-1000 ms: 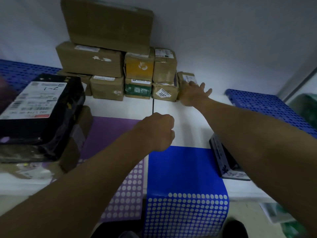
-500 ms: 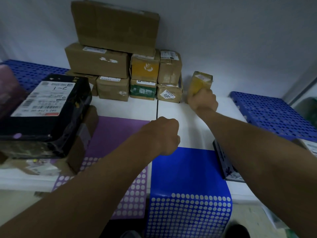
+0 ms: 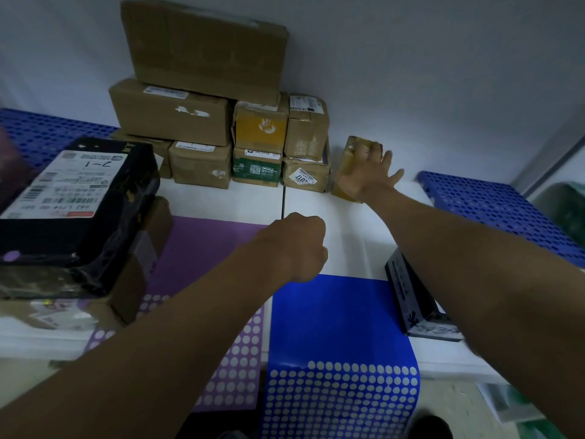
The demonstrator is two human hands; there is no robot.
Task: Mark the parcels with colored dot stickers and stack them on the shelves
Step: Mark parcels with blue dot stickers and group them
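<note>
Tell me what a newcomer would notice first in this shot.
First, the two bare forearms reaching in: the right hand is spread on a small yellowish parcel at the back of the white table, while the left hand is a closed fist at centre. Next, the stack of brown parcels against the wall, and the purple sticker sheet and blue sticker sheet in front.
</note>
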